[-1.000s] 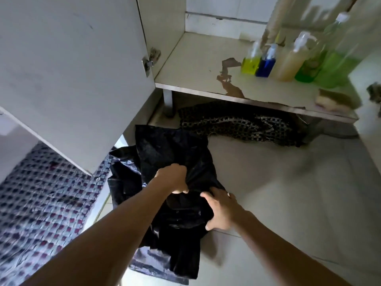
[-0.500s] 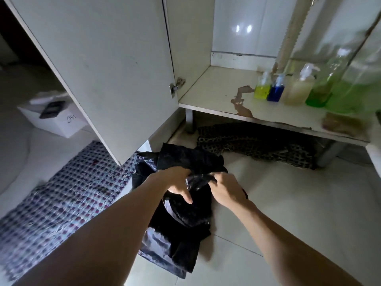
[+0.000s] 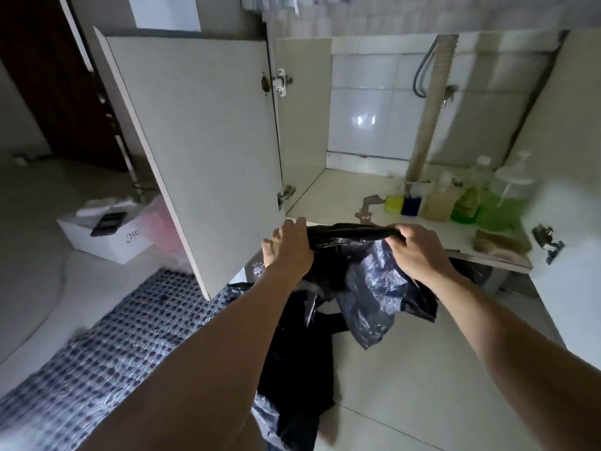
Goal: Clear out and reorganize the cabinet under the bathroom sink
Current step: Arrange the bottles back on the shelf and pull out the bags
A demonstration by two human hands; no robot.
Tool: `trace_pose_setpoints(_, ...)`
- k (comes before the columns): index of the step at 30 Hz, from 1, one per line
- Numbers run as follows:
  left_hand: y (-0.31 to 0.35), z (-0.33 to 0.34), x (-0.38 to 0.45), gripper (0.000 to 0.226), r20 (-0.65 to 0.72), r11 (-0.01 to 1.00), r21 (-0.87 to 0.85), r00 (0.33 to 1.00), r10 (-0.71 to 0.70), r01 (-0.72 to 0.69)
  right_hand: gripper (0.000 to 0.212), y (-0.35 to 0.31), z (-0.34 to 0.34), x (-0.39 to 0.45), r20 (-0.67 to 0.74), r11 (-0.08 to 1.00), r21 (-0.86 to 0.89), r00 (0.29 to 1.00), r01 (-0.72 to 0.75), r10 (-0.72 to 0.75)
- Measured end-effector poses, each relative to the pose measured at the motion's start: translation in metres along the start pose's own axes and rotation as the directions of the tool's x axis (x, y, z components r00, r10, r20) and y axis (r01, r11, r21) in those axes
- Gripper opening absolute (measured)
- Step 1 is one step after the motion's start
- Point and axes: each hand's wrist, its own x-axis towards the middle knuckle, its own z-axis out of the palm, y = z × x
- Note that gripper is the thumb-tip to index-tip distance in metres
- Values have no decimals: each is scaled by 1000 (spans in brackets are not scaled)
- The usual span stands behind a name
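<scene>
Your left hand [image 3: 287, 247]: fingers curled together over the left end of the black plastic bag [image 3: 364, 278], gripping its bunched upper edge; the back of the hand faces you, so the fingertips themselves are hidden. Your right hand [image 3: 414, 252]: fingers and thumb closed in a pinch on the right end of the same edge, knuckles up. Black plastic bag: held stretched between both hands just in front of the cabinet floor [image 3: 338, 196], its top edge pulled into a taut dark band, the rest hanging down crumpled to the tiled floor [image 3: 422, 385], where more black plastic lies heaped between your forearms. Cabinet door [image 3: 201, 151]: swung open on the left, its lower corner close beside your left hand, two hinges visible along its inner edge. Cabinet interior: drain pipe [image 3: 429, 118] standing upright toward the back, a peeled brown patch [image 3: 366, 208] on the shelf surface. Bottles in a row at the right rear of the shelf: a small yellow bottle [image 3: 394, 203], a small blue bottle [image 3: 411, 205], a pale pump bottle [image 3: 439, 201], a green bottle [image 3: 465, 208] and a large bottle of green liquid [image 3: 500, 206]. A brownish sponge-like item [image 3: 497, 242] lies near the shelf's front edge, right of your right hand; what it is cannot be told. Floor, left: a checked cloth [image 3: 113, 346] and a white box [image 3: 104, 234] with a dark object on it.
</scene>
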Motion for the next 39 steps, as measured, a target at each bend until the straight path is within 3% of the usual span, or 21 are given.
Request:
trace_pose_setpoints(4,26,-21,-7,23,-87,998,0,994,60,-61,29,30,-37,-11,-122,995,25,987,-100,102)
trace_pose_setpoints(9,65,-45,-18,31,-115,985,-159,992,42,-60,29,73,-49,-35,-134,972,90,964,-218,229)
trace_pose_setpoints(13,96,-50,-24,31,-96,974,-205,993,73,-92,27,97,-58,-48,-130,947,-2,939,-322,319)
trace_pose_setpoints(15,110,-52,-25,30,-78,975,-183,991,113,-126,45,93,-63,-60,-91,954,-103,958,-282,274)
trace_pose_setpoints(18,139,-54,-26,29,0,956,-125,963,269,-267,81,75,-66,-74,-71,980,-190,996,-60,47)
trace_pose_setpoints(20,160,-59,-25,27,101,922,-112,919,381,-370,71,64,-68,-72,-97,976,-217,995,2,-24)
trace_pose_setpoints(24,184,-76,-25,23,204,880,-133,856,475,-456,16,65,-79,-59,-304,995,-100,952,13,-43)
trace_pose_setpoints(27,171,-74,-33,54,213,923,-142,900,381,-357,12,75,-93,-52,-338,998,-39,941,-46,31)
trace_pose_setpoints(29,155,-60,-40,71,207,952,-263,954,217,-160,12,76,-102,-49,-339,994,-9,936,-110,100)
trace_pose_setpoints(31,134,-32,-50,73,273,923,-383,960,64,47,15,76,-102,-45,-308,986,65,937,-153,166)
trace_pose_setpoints(33,124,-5,-60,73,387,861,-464,922,-17,211,18,75,-110,-45,-218,965,136,944,-224,250)
trace_pose_setpoints(35,124,12,-56,84,399,777,-553,914,-68,300,22,82,-113,-45,-169,939,213,936,-271,308)
trace_pose_setpoints(37,99,23,-31,86,514,712,-631,854,85,309,24,58,-107,-47,-330,891,242,831,-384,447)
trace_pose_setpoints(39,107,21,-37,93,657,624,-614,751,66,483,22,65,-122,-50,-374,872,307,794,-381,479)
